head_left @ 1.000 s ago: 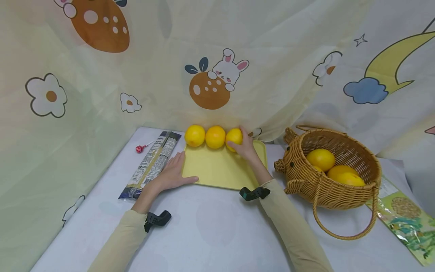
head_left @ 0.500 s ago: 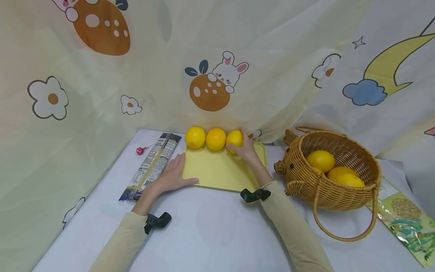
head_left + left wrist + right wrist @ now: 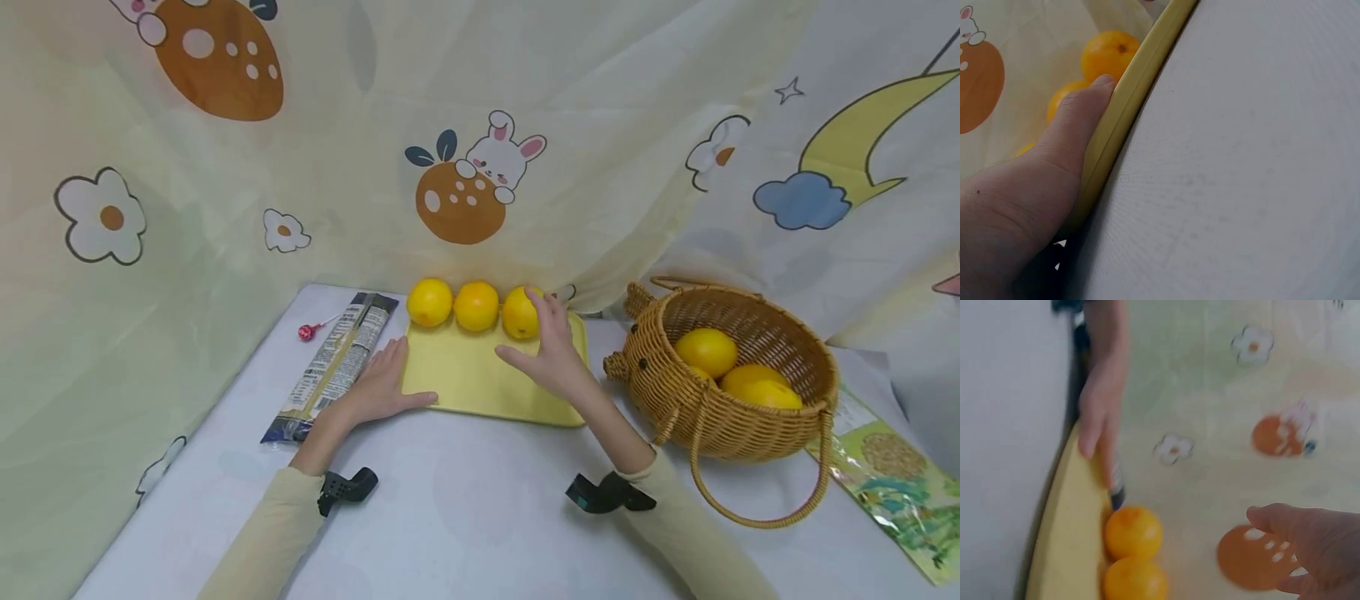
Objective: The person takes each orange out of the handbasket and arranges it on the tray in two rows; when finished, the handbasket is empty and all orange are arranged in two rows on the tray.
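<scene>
Three oranges stand in a row along the far edge of a yellow tray [image 3: 465,379]: the left orange [image 3: 430,302], the middle orange [image 3: 476,306] and the right orange [image 3: 519,317]. My left hand [image 3: 381,385] rests at the tray's left front corner, fingers straight along the side and thumb by the front rim; in the left wrist view the thumb [image 3: 1082,119] lies along that rim. My right hand [image 3: 553,357] is above the tray's right side, fingers spread and holding nothing; its fingers partly cover the right orange.
A wicker pig-shaped basket [image 3: 750,437] with several oranges [image 3: 707,352] stands at the right, over a green-yellow packet [image 3: 896,492]. A long printed packet [image 3: 333,362] and a red lollipop [image 3: 307,332] lie left of the tray. A patterned curtain [image 3: 337,167] hangs behind.
My right hand has let go of the right orange and drawn back toward the front and right, its forearm shifting right. The left hand and the oranges stay in place.
</scene>
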Motion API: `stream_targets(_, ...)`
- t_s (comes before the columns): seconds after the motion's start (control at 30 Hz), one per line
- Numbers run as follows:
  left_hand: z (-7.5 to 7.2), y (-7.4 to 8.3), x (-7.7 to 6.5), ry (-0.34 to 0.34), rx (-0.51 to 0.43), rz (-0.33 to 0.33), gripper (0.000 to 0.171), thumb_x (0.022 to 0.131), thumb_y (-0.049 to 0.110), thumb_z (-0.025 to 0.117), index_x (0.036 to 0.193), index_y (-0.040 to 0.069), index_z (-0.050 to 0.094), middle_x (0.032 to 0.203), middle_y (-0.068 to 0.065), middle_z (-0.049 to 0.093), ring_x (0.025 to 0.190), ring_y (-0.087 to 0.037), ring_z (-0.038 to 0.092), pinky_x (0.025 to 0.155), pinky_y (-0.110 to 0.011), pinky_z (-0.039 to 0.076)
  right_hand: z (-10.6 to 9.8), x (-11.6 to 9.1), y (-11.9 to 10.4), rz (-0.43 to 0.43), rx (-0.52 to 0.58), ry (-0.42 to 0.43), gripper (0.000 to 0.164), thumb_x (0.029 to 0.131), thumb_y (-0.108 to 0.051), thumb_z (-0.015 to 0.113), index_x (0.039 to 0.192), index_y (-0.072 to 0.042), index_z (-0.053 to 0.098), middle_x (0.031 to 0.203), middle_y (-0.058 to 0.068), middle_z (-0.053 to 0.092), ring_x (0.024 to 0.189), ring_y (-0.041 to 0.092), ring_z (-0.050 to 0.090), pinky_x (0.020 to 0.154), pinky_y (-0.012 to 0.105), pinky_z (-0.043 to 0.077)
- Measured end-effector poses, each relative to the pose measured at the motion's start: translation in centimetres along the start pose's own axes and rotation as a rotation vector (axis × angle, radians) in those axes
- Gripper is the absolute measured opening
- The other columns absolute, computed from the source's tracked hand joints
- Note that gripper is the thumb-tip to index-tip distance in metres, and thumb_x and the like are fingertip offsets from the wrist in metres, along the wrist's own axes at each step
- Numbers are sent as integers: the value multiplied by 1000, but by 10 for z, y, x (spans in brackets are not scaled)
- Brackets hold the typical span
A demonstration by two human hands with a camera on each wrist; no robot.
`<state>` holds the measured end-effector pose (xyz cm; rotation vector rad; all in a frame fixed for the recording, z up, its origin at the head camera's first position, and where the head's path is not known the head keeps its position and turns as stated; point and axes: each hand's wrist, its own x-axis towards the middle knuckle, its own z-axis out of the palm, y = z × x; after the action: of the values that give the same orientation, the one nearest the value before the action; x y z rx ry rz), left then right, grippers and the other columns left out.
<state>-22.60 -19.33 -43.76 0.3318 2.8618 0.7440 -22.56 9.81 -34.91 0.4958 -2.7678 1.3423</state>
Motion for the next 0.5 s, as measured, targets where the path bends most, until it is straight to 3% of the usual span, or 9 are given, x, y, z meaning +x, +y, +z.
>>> stream_targets(0.13,1,0,1,14,-8,0,124,77,72,63,155,0,-2,163,-20,-1,152,-37,1,124,-53,4,-20,-46,-18,-127,66,-44,79,88,-24,72,151,-11,27,159,16,18,146,37,23,113,60,34)
stream_targets(0.23,4,1,3,-2,-7,2,125,77,74,61,155,0,-3,164,-20,-2,152,-36,0,124,-53,4,-36,-87,-15,-182,124,-42,67,89,-14,70,145,-8,35,152,13,35,140,28,37,109,42,46)
stream_targets(0.4,6,-1,4,-4,1,0,128,74,79,58,155,1,-2,164,-18,-2,153,-35,0,124,-52,5,-64,-144,3,-167,130,10,54,89,-4,67,137,-9,44,140,-3,48,125,-1,49,94,12,50)
stream_targets(0.5,3,-6,1,6,6,-2,128,74,80,57,155,1,-2,164,-19,-1,152,-36,1,124,-53,6,-77,-160,11,-143,99,39,49,89,-1,66,134,-8,48,133,-12,52,118,-8,52,91,10,50)
